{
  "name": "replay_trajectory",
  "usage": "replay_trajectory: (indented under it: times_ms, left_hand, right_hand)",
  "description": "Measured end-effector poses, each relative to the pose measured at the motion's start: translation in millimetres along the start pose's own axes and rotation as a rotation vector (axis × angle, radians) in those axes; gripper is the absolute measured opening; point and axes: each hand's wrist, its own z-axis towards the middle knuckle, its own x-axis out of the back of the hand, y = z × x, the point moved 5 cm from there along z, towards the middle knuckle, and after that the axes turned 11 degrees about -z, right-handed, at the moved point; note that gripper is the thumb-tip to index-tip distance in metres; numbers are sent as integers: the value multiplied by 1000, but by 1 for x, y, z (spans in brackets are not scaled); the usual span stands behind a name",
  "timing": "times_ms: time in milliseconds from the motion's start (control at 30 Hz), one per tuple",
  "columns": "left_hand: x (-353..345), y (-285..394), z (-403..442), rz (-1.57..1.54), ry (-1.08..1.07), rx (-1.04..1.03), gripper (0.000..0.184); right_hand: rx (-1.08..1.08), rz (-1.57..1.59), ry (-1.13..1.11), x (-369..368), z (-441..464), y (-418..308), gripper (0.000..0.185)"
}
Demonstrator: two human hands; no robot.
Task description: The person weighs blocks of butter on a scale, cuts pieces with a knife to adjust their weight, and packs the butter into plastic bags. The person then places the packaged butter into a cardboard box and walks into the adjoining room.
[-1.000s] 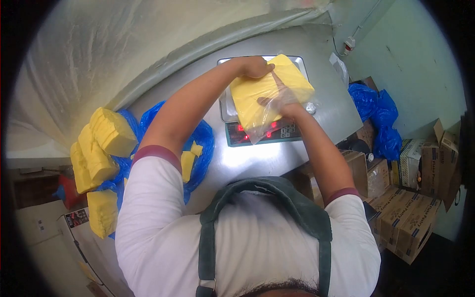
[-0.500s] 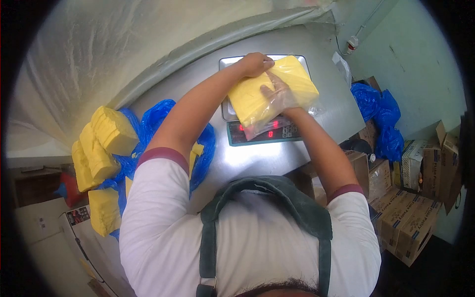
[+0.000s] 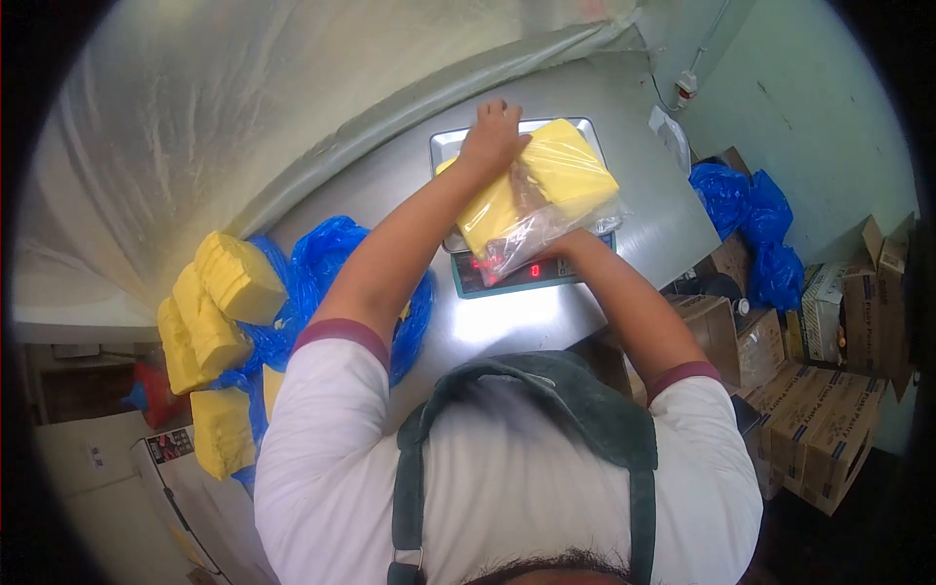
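A yellow block point(image 3: 575, 161), soft-looking and of a kind I cannot name, lies in a clear plastic bag point(image 3: 531, 229) over the steel pan point(image 3: 448, 146) of a digital scale point(image 3: 507, 280). My left hand point(image 3: 495, 136) is closed at the block's far edge, its fingers past the edge and its thumb towards the top. My right hand point(image 3: 527, 190) shows dimly through the plastic, over the middle of the block. Folds and glare hide its fingers. Red digits glow on the scale's display, partly covered by the bag.
Several yellow blocks point(image 3: 239, 278) rest on blue plastic point(image 3: 327, 249) at the left. Clear sheeting point(image 3: 224, 107) hangs behind the metal table point(image 3: 643, 127). Blue bags point(image 3: 721, 195) and cardboard boxes point(image 3: 814, 414) are stacked at the right. A white plastic piece point(image 3: 671, 136) is at the table's right end.
My left hand has risen, its fingers now pointing farther away. My right wrist has come nearer to me, and the bag now covers more of that hand. The view has shifted slightly.
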Motion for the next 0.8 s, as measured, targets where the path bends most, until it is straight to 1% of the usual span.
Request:
replay_trajectory:
  times_ms: [33, 100, 167, 200, 233, 267, 300, 333, 367, 400, 433, 467, 500, 533, 567, 600, 633, 667, 700, 767, 800]
  left_hand:
    - [11, 1, 1, 6, 6, -7, 40]
    - [43, 7, -5, -266, -13, 202, 36]
    - [80, 55, -31, -308, -399, 471, 38]
    - [79, 66, -61, -323, -509, 486, 47]
    - [85, 83, -88, -181, -556, 410, 60]
    - [96, 99, -109, -67, -573, 370, 69]
    - [100, 105, -126, -70, -443, 290, 57]
    - [96, 102, -134, -65, -439, 298, 57]
    - [88, 101, -142, -60, -517, 334, 49]
    - [82, 100, -150, -59, -589, 374, 42]
    - [88, 110, -151, -81, -508, 275, 26]
    - [87, 116, -154, -76, -485, 288, 26]
    - [87, 123, -155, -126, -403, 253, 22]
    - [87, 128, -157, -173, -323, 216, 18]
    - [77, 126, -164, -94, -389, 127, 18]
    - [74, 123, -168, -89, -378, 137, 18]
    - [74, 124, -167, -92, -414, 144, 21]
    - [75, 124, -165, -95, -448, 147, 23]
    - [80, 122, -161, -92, -435, 150, 23]
    - [104, 125, -142, -303, -597, 284, 29]
    - [106, 120, -130, -302, -579, 291, 29]
  right_hand:
    - [40, -43, 64, -4, 1, 5, 113]
    - [81, -108, 146, -11, 5, 11, 115]
    - [97, -153, 193, -16, 10, 16, 117]
    - [102, -164, 210, -18, 11, 17, 118]
    - [106, -167, 223, -19, 11, 17, 119]
    - [112, -167, 227, -14, 11, 16, 119]
    - [87, -191, 148, -11, 12, 14, 121]
    - [64, -214, 66, -11, 12, 13, 124]
    - [113, -257, 192, -23, 18, 21, 121]
    - [131, -264, 186, -37, 28, 32, 121]
    - [67, -41, 206, -44, 40, 47, 115]
    - [3, 180, 221, -45, 50, 54, 110]
    - [-64, 402, 231, -48, 58, 62, 104]
    - [-44, 392, 223, -38, 51, 49, 104]
    - [31, 34, 243, -18, 31, 24, 96]
    - [105, -321, 263, -7, 17, 6, 88]
    - [116, -327, 260, -12, 18, 6, 88]
    - [108, -289, 293, -15, 20, 8, 82]
    - [102, -254, 327, -15, 21, 11, 75]
    - [110, -251, 351, -14, 23, 12, 73]
    - [116, -254, 359, -14, 22, 12, 72]
